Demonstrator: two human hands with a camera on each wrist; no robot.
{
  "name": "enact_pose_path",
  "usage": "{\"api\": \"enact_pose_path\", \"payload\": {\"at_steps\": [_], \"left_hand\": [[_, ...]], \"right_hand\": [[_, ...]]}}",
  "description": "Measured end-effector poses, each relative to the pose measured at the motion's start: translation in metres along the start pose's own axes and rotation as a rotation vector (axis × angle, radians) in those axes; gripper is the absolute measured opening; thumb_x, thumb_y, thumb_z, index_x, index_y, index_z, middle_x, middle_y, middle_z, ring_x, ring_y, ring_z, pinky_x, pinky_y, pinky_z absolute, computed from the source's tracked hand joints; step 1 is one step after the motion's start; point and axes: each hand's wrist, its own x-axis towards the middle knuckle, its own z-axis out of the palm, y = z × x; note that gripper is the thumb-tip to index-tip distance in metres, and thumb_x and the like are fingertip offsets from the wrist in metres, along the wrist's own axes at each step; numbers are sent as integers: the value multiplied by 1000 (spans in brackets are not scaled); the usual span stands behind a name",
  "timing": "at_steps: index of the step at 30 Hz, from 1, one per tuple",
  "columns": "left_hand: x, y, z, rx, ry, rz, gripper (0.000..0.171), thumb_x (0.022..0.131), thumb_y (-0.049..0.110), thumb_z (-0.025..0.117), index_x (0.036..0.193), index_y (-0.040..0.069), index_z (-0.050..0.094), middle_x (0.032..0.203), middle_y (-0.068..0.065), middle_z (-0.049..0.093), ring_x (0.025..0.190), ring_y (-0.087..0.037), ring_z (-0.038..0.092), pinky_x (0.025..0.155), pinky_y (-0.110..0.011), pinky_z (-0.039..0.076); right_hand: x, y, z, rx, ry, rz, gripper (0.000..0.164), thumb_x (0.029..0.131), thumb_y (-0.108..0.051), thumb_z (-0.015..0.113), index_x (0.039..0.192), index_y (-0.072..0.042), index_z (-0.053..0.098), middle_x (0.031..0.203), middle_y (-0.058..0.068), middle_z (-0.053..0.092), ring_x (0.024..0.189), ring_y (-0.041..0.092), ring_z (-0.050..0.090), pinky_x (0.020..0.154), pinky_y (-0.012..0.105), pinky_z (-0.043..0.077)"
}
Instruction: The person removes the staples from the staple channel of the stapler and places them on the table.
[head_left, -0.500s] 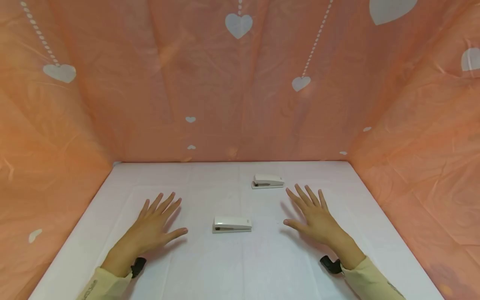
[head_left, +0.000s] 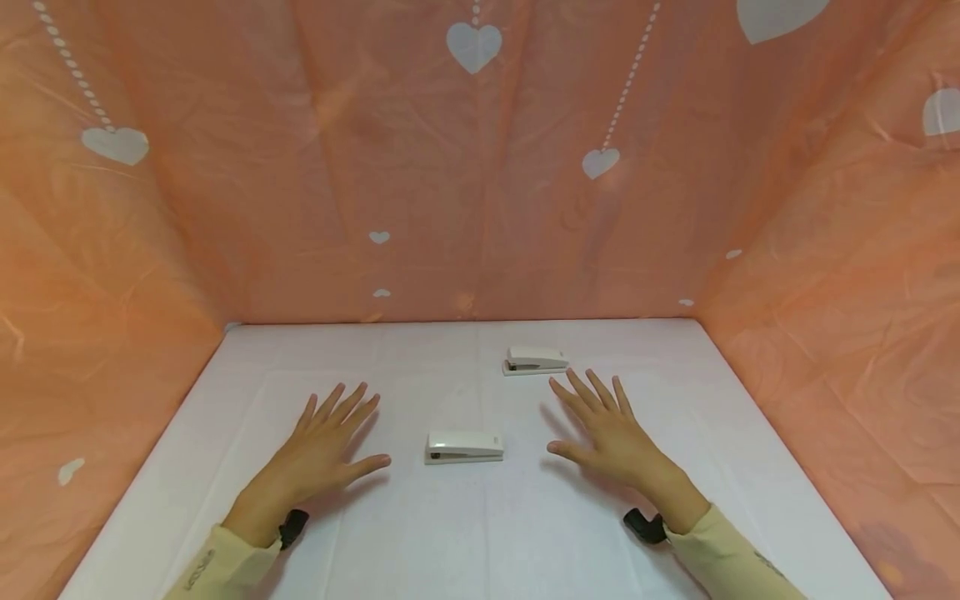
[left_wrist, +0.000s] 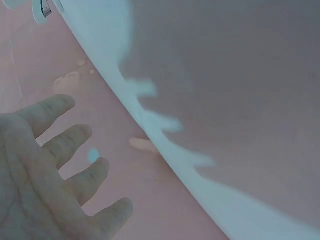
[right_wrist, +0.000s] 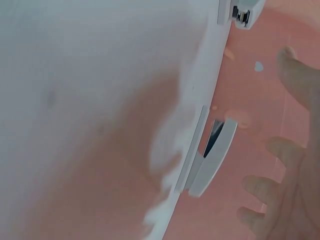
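Note:
Two white staplers rest on the white table. The nearer stapler (head_left: 465,447) lies between the hands; the farther stapler (head_left: 535,361) sits toward the back, right of the middle. My left hand (head_left: 322,450), fingers spread and straight, hovers over the table to the left of the nearer stapler and holds nothing. Likewise spread, my right hand (head_left: 611,437) is to the right of that stapler, its fingertips close to the far one in the head view. The right wrist view shows a stapler (right_wrist: 212,157) beside the right hand (right_wrist: 295,185). Bare fingers of the left hand (left_wrist: 55,165) fill the left wrist view's lower left.
A white cloth-covered table (head_left: 420,533) stretches under both hands. Orange curtains (head_left: 420,183) with pale hearts enclose it at the back and both sides. Black straps with cameras (head_left: 645,527) sit at the wrists, beside pale sleeves (head_left: 228,562).
Both hands have moved inward, the left one to the right and the right one to the left. The staplers have stayed in place.

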Motion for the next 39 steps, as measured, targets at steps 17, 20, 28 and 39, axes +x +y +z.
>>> {"api": "enact_pose_path", "payload": {"at_steps": [17,20,28,39], "left_hand": [[15,13,9,25,-19,53,95,95,68,68,165,10,42,173,-17,32,160,-47,22,125,-73,10],[17,14,10,32,-21,62,94,95,68,67,165,10,43,172,-18,34,160,-47,25,125,-73,11],[21,18,15,-7,-52,76,93,95,65,70,164,8,43,171,-19,36,159,-47,26,126,-70,13],[28,21,20,-20,-59,133,96,92,63,75,162,6,45,169,-20,39,158,-46,30,126,-67,19]], "right_hand": [[13,-16,14,-8,-28,-74,94,96,-66,70,171,-27,29,176,14,28,163,45,16,127,68,-1],[17,-21,16,-4,-20,-92,93,96,-65,70,171,-28,29,175,14,28,162,45,18,127,68,1],[26,-35,22,18,-55,-139,92,98,-63,69,172,-28,28,177,13,25,163,44,18,129,65,1],[37,-46,27,20,-35,-244,94,96,-56,76,170,-17,33,174,13,31,161,43,25,128,65,13]]}}
